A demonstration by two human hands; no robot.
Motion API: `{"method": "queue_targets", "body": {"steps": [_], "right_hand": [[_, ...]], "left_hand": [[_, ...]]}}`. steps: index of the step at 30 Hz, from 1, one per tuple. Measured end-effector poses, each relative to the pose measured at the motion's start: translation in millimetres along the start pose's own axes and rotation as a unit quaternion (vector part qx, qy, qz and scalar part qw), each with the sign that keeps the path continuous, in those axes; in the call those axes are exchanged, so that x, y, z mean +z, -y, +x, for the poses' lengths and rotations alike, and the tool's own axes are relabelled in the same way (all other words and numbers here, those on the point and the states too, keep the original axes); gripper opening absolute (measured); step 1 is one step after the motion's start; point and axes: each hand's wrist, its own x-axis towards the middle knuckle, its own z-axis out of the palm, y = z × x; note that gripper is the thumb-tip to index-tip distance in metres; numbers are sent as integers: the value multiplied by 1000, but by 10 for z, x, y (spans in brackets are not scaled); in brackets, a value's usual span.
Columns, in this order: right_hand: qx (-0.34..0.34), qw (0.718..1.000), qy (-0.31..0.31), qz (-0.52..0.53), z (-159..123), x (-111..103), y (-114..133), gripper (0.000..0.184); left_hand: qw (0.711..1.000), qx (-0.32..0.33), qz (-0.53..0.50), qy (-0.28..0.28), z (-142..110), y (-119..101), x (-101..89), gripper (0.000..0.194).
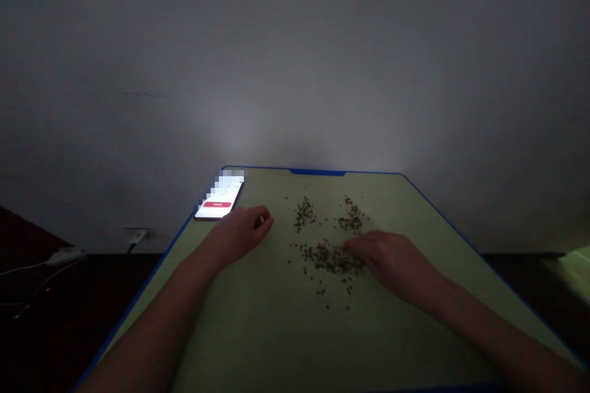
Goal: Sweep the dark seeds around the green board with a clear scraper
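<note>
The right hand [387, 252] reaches in from my right, palm down, its fingers bunched together at the right edge of the near pile [332, 259]; I cannot tell from here whether the fingertips pinch any of it. The left hand [244, 225] rests on the left part of the table [249, 325], loosely closed, thumb and fingers curled around a small dark gap, just beside the phone.

What I have in front of me is a scatter of small, dark, bead-like grains in three groups on the pale, greenish tabletop. The near pile is the widest and densest, with strays around it and toward me. Beyond it lie two smaller groups, the left cluster [304, 214] and the right cluster [351, 216], apart from each other with a few loose grains between.

The phone [219, 201] lies at the far left edge, its screen lit white with a red bar. A blue rim borders the table, and a wall [313, 61] rises behind it. On my left I make out a plug [138, 236] and a white power strip [66, 256] with cables.

The right fingers cover part of the near pile. Pixel blocks mask the phone's upper left, both forearms run out of frame, and the dim light blurs single grains and darkens the floor.
</note>
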Motion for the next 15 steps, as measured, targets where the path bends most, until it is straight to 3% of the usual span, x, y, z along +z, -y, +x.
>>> {"method": "queue_targets", "body": {"steps": [7, 11, 15], "right_hand": [[39, 998, -15, 53, -214, -117, -116, 29], [135, 984, -38, 106, -364, -149, -364, 29], [239, 951, -31, 193, -553, -101, -634, 33]], "left_hand": [[1000, -2, -11, 3, -8, -22, -16, 31], [1000, 2, -6, 3, -6, -25, -15, 31], [1000, 2, -2, 7, 2, -23, -14, 32]]}}
